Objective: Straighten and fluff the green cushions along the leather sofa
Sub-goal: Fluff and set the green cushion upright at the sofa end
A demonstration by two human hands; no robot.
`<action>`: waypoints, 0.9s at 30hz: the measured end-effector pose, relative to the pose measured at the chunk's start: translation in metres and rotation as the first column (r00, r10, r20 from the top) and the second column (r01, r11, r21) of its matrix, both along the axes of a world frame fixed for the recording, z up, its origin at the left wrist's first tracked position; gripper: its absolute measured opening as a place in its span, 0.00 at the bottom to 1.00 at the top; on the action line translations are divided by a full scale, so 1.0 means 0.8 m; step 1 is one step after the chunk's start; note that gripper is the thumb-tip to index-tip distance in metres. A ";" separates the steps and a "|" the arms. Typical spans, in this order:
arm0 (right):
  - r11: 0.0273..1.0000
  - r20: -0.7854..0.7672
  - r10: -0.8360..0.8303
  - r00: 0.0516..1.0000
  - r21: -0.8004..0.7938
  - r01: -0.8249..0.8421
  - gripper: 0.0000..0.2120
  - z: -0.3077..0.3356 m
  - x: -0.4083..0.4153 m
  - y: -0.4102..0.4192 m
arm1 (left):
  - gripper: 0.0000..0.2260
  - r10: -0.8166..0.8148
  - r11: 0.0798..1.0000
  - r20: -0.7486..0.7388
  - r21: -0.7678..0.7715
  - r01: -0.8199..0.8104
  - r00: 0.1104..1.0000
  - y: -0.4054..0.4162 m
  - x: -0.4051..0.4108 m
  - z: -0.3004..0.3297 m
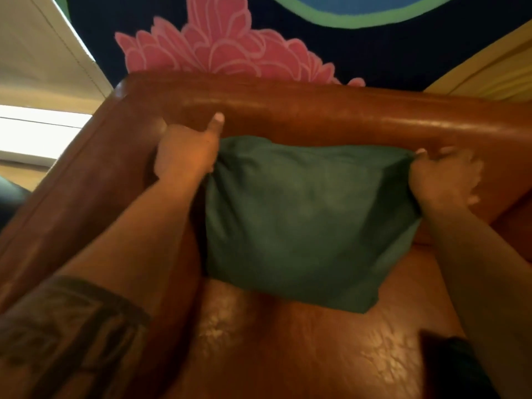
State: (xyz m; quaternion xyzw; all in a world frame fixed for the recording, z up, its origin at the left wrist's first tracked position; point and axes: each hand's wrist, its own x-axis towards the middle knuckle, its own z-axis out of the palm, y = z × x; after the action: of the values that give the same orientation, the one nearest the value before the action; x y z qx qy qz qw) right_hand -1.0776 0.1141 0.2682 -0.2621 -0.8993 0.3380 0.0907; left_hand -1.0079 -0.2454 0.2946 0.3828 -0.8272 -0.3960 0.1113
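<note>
Green cushion: propped upright in the corner of the sofa seat, upper edge leaning toward the backrest, lower edge resting on the seat; lower right corner juts forward over the seat leather.
Left hand: grasping the cushion's upper left corner, fingers tucked into the fabric, thumb raised and pointing up at the backrest roll.
Right hand: pinching the cushion's upper right corner, fabric drawn to a taut point between thumb and fingers; outline blurred, finger detail not readable.
Leather sofa: brown, glossy; rounded backrest roll runs across above the cushion, armrest runs down the left side and meets the backrest at a rounded corner.
Left edge clearance: narrow dark gap between cushion side and armrest, left forearm lying in it.
Right edge clearance: bare backrest and seat leather beyond the right hand, out to the frame edge.
Front clearance: open stretch of seat leather below the cushion, worn pale patches showing.
Top clearance: strip of backrest leather visible between cushion top edge and the roll.
Dark item: lower right on the seat, near the right forearm; too blurred to identify.
Wall mural: behind the sofa, pink flower on dark ground, blue shape ringed in green above.
Left forearm: dark tattoo band near the frame's lower left.
</note>
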 end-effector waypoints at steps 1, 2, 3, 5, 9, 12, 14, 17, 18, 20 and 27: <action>0.997 0.028 0.019 0.999 -0.073 -0.017 0.22 -0.003 -0.003 0.011 | 0.27 -0.037 0.999 0.061 -0.004 0.037 0.997 -0.011 -0.004 0.006; 0.993 0.047 0.042 0.998 -0.113 -0.037 0.22 -0.008 -0.005 0.020 | 0.23 -0.067 0.997 0.119 -0.020 0.070 0.991 -0.022 -0.009 0.010; 0.991 0.060 0.053 0.997 -0.126 -0.045 0.20 -0.012 -0.007 0.028 | 0.19 -0.086 0.996 0.160 -0.024 0.091 0.983 -0.030 -0.014 0.015; 0.989 0.046 0.039 0.998 -0.148 -0.031 0.15 -0.012 -0.007 0.034 | 0.12 -0.087 0.996 0.185 0.048 0.079 0.979 -0.040 -0.023 0.022; 0.946 -0.144 -0.035 0.989 -0.323 -0.014 0.08 -0.002 -0.009 0.023 | 0.09 -0.008 0.995 0.105 0.097 -0.002 0.994 -0.048 -0.033 0.027; 0.942 -0.297 -0.053 0.953 -0.331 -0.051 0.05 0.006 -0.015 0.009 | 0.16 0.057 0.996 0.099 -0.072 -0.050 0.993 -0.051 -0.022 0.024; 0.955 -0.320 -0.025 0.947 -0.288 -0.072 0.05 0.010 -0.023 0.001 | 0.18 0.074 0.994 0.093 -0.090 -0.066 0.993 -0.048 -0.017 0.020; 0.962 -0.205 0.063 0.977 -0.248 -0.114 0.09 0.007 -0.033 0.001 | 0.17 0.057 0.992 0.118 -0.120 -0.043 0.991 -0.033 -0.010 0.013; 0.964 -0.158 0.097 0.983 -0.230 -0.132 0.10 0.003 -0.035 0.007 | 0.15 0.030 0.988 0.114 -0.151 -0.013 0.993 -0.026 -0.006 0.013; 0.970 -0.068 0.146 0.987 -0.188 -0.156 0.11 0.000 -0.026 0.017 | 0.10 -0.055 0.976 0.081 -0.207 0.071 0.995 -0.019 0.003 0.009; 0.944 -0.100 0.283 0.954 0.205 -0.259 0.19 0.019 0.029 0.003 | 0.14 -0.308 0.851 -0.013 -0.450 0.270 0.951 0.015 0.011 0.020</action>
State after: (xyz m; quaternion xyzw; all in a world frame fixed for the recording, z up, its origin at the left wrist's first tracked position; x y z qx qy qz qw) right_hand -1.0540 0.1169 0.2836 -0.1038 -0.9473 0.2760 0.1254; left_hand -0.9992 -0.2334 0.3108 0.2015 -0.9380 -0.2253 0.1695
